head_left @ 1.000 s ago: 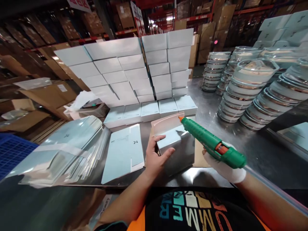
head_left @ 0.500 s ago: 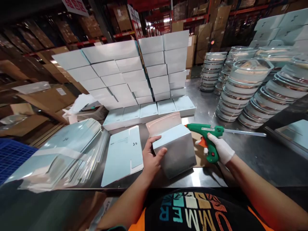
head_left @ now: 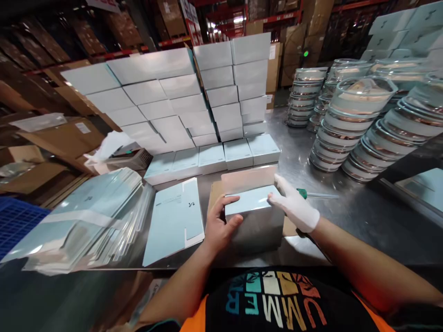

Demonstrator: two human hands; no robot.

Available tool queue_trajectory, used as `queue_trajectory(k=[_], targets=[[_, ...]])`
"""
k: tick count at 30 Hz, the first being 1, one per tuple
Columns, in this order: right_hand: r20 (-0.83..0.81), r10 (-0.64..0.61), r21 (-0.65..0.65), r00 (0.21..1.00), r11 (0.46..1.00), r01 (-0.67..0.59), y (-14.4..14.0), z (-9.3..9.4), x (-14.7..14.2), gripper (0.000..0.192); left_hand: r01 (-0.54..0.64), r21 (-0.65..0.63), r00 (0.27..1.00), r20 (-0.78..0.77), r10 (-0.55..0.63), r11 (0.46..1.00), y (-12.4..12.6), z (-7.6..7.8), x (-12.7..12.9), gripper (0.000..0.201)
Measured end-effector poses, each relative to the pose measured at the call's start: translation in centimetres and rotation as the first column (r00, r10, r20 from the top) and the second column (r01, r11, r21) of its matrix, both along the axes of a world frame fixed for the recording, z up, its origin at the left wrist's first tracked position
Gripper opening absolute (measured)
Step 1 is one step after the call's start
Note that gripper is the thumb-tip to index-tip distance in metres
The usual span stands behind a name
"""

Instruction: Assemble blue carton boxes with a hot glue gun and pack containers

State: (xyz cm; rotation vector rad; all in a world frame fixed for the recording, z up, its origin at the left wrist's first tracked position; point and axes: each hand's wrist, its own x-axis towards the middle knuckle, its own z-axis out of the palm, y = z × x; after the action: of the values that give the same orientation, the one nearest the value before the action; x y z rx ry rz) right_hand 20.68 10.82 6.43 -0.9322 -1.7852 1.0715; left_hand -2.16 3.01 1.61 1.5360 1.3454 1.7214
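A pale blue carton [head_left: 254, 216] stands on the steel table [head_left: 363, 221] in front of me, its pink-lined top flap [head_left: 248, 179] raised. My bare left hand [head_left: 218, 226] grips its left side, thumb on the top panel. My right hand [head_left: 294, 207], in a white glove, rests on the carton's right top edge, fingers spread over the panel. The green glue gun [head_left: 304, 193] lies on the table behind my right hand, mostly hidden, its clear glue stick pointing right.
Flat unfolded cartons [head_left: 176, 216] lie left of the box, next to a heap of bagged flat cartons [head_left: 86, 216]. Finished boxes [head_left: 180, 97] are stacked at the back. Stacks of glass lidded dishes [head_left: 363, 124] fill the right side. A blue crate [head_left: 17, 221] sits far left.
My right hand swung the glue gun away from the flap, set it down on the table, and now presses on the carton's top. My left hand kept its hold throughout.
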Motion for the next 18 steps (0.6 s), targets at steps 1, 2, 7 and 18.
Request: queue_trajectory(k=[1, 2, 7, 18], targets=[[0.004, 0.022, -0.019, 1.0, 1.0, -0.022, -0.2, 0.3, -0.8, 0.05, 0.022, -0.001, 1.0, -0.013, -0.022, 1.0, 0.0, -0.1, -0.2, 0.063], [0.006, 0.023, -0.042, 1.0, 0.999, -0.023, -0.3, 0.4, -1.3, 0.046, 0.031, 0.001, 0.999, -0.026, -0.031, 1.0, 0.0, -0.3, -0.4, 0.063], [0.014, 0.078, 0.024, 0.997, 0.997, -0.078, 0.0, -0.8, -0.4, 0.054, 0.014, 0.128, 0.999, -0.049, -0.008, 0.992, 0.4, -1.2, -0.7, 0.055], [0.036, 0.276, 0.488, 0.96, 0.834, -0.258, -2.1, -2.3, 2.2, 0.045, 0.331, 0.216, 0.934, -0.214, -0.286, 0.919, 1.2, 1.6, -2.0, 0.034]])
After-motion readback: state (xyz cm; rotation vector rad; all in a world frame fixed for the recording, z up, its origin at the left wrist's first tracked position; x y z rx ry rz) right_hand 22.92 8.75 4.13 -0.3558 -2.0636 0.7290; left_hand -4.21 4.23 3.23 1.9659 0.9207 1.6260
